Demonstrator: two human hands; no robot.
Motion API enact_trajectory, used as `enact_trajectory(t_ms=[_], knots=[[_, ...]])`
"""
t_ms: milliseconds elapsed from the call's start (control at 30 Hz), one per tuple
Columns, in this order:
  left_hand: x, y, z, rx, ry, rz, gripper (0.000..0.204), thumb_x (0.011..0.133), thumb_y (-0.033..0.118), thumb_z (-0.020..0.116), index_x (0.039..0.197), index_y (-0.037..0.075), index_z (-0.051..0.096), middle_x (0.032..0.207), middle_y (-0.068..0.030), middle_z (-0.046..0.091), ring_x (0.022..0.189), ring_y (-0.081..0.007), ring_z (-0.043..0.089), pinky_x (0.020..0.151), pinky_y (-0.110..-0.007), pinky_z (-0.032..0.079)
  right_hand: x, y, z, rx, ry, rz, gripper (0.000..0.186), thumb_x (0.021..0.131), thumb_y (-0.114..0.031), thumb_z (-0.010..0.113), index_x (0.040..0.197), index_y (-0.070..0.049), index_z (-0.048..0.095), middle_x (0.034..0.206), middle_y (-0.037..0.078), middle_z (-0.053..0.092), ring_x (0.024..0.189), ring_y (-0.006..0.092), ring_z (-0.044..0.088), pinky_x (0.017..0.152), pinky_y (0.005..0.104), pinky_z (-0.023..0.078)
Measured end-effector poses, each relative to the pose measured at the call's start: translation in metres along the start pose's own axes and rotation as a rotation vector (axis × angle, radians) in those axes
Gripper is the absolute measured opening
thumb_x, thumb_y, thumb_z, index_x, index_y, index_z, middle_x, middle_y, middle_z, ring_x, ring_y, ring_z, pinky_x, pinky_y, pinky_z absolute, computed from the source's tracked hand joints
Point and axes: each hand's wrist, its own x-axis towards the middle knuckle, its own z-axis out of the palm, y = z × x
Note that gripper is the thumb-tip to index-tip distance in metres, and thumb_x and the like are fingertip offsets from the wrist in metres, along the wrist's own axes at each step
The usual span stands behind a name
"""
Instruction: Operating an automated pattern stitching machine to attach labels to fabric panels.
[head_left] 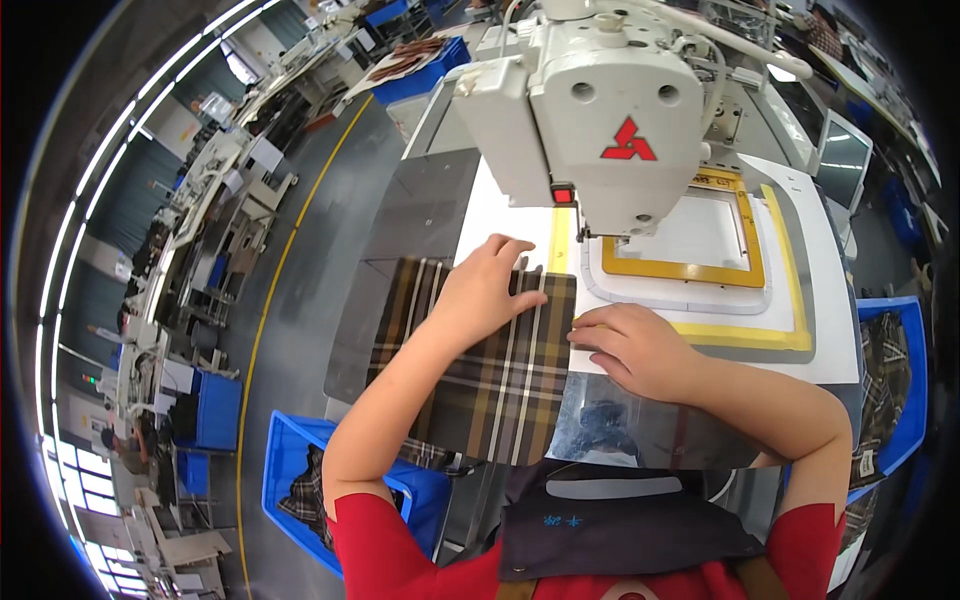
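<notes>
A plaid fabric panel [490, 385] in brown, black, mustard and white lies flat on the machine table, its near edge reaching the table's front. My left hand [482, 292] rests over its upper part, thumb and fingers spread and nothing gripped. At the panel's right edge is my right hand [640, 348], palm down, fingers stretched toward the cloth and touching its border. Beyond them stands a white industrial sewing machine head [625, 120]. Under its needle area sits a yellow rectangular clamp frame [690, 272] on a white sheet with yellow tape [800, 290].
Blue bins with plaid cloth stand below the table at left [300, 435] and right [905, 380]. A screen [842, 160] is at the far right. Another blue bin [425, 75] holds brown pieces behind. Across the aisle's yellow floor line [270, 290] are more workstations.
</notes>
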Motion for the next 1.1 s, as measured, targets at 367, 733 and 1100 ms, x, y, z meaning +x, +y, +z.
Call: enact_trajectory(t_ms=[367,733,1100], knots=[[0.065,-0.047,0.016,-0.528,-0.440,-0.269,0.026,0.083,0.023,0.073,0.085,-0.001,0.064,0.067,-0.0005,0.057,0.064,-0.0083,0.050,0.061,-0.027,0.043,0.018,0.016,0.018,-0.405,0.050,-0.347,0.026,0.080,-0.013,0.055,0.104,-0.006,0.063,0.102,0.004,0.064,0.099,0.0209,0.059,0.094,0.0355,0.045],[0.108,-0.044,0.042,0.059,-0.242,0.004,0.035,0.082,0.017,0.064,0.114,0.003,0.063,0.103,-0.0130,0.068,0.095,-0.0264,0.062,0.086,-0.034,0.047,-0.005,0.034,-0.015,-0.469,-0.118,-0.118,0.032,0.084,-0.012,0.053,0.114,-0.005,0.061,0.123,0.010,0.061,0.114,0.0258,0.058,0.096,0.0361,0.047],[0.076,-0.040,0.028,-0.219,-0.183,-0.283,0.041,0.078,0.025,0.074,0.106,-0.003,0.064,0.100,-0.0188,0.067,0.091,-0.0291,0.065,0.083,-0.034,0.049,-0.089,0.042,-0.067,-0.617,-0.018,0.016,0.033,0.083,-0.010,0.054,0.115,-0.004,0.061,0.121,0.012,0.063,0.107,0.0262,0.063,0.090,0.0353,0.051]])
